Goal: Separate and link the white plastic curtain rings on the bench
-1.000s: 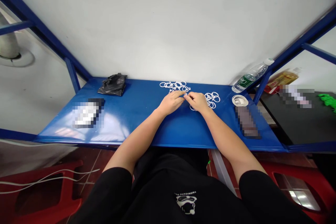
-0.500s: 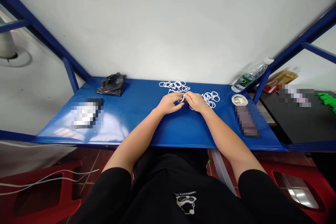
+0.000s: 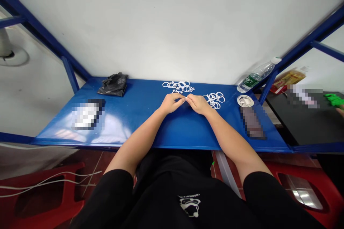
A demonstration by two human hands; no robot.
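Though mostly hidden, one thin white plastic ring [image 3: 185, 99] pinched between fingertips of left hand [image 3: 170, 103] and right hand [image 3: 198, 104].

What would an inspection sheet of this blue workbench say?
Surface: glossy blue table.
Job's things: two heaps of white rings, with a second heap; one white ring sits between the fingertips.
Grippers: nothing seen; left hand and right hand pinch that ring.
Clutter: black plastic bag, water bottle, white coil.
Cables: white cable on the floor.
Surroundings: white wall, red stool.
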